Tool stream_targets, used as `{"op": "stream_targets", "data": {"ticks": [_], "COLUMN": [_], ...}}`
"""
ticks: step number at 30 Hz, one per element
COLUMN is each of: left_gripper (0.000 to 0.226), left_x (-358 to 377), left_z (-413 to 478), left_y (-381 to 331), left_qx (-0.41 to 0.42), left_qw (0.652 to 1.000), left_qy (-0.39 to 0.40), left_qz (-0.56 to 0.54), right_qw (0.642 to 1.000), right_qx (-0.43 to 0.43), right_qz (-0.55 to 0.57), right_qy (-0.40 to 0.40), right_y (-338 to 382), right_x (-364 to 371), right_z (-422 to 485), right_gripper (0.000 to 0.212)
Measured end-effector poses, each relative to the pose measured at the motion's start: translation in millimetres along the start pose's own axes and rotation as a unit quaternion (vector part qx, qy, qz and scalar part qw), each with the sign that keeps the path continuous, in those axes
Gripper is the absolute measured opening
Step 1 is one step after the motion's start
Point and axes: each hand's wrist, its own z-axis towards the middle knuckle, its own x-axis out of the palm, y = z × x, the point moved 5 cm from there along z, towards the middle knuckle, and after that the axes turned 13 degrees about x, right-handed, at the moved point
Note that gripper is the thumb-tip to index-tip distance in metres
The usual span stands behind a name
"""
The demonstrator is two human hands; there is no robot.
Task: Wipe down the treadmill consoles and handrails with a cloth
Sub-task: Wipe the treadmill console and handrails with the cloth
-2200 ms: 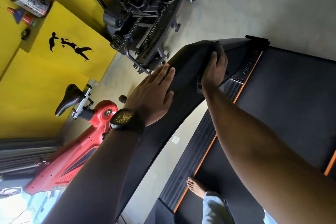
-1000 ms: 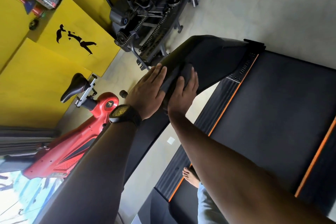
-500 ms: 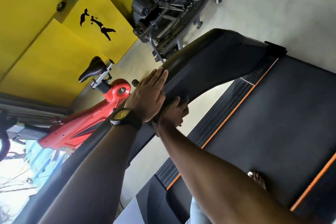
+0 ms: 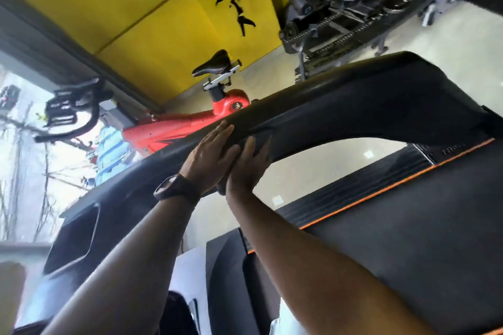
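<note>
1. Handrail (image 4: 353, 106) of the treadmill: black, spans centre frame from 8 to 3 o'clock.
2. Left hand (image 4: 209, 160): fingers flat on rail, holding nothing.
3. Right hand (image 4: 249, 168): fingers extended, pressing dark cloth (image 4: 262, 137) against rail at its 12 o'clock.

Both hands press on the black treadmill handrail (image 4: 353, 106), the left hand (image 4: 209, 160) flat with a dark watch (image 4: 174, 189) at its wrist, the right hand (image 4: 249, 164) beside it over a dark cloth (image 4: 262, 136), the red exercise bike (image 4: 190, 124) beyond.
</note>
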Motion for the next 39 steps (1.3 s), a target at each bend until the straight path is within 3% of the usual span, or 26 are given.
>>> {"op": "stream_targets", "data": {"ticks": [4,7,12,17,19,23,28,33,39], "left_gripper": [0.051,0.049,0.045,0.036,0.029,0.04,0.033,0.027,0.032], "left_x": [-29,-50,-84,-102,-104,-109,-118,-119,-103], "left_z": [-45,-73,-111,-152,-169,-188,-173,-115,-4], "left_y": [-1,2,16,45,54,58,40,-9,-112], "left_qx": [-0.061,-0.136,-0.183,-0.254,-0.276,-0.291,-0.284,-0.238,-0.181], "left_qw": [0.992,0.963,0.929,0.876,0.849,0.817,0.818,0.815,0.816], "left_qy": [-0.077,-0.171,-0.272,-0.352,-0.382,-0.419,-0.438,-0.449,-0.426], "left_qz": [-0.075,-0.157,-0.171,-0.21,-0.24,-0.267,-0.241,-0.28,-0.345], "right_qw": [0.998,0.993,0.986,0.963,0.954,0.941,0.928,0.942,0.947], "right_qx": [-0.007,-0.117,-0.106,-0.024,-0.033,-0.099,-0.18,-0.179,-0.178], "right_qz": [0.068,0.005,-0.087,-0.159,-0.173,-0.223,-0.258,-0.219,-0.2], "right_qy": [-0.009,0.03,0.097,0.214,0.243,0.236,0.198,0.182,0.179], "right_y": [21,43,41,27,26,33,61,123,226], "right_x": [14,35,83,132,145,154,136,82,-24], "right_z": [-37,-62,-92,-110,-119,-138,-144,-117,-59], "right_gripper": [0.03,0.04,0.076,0.069,0.068,0.067,0.071,0.048,0.035]}}
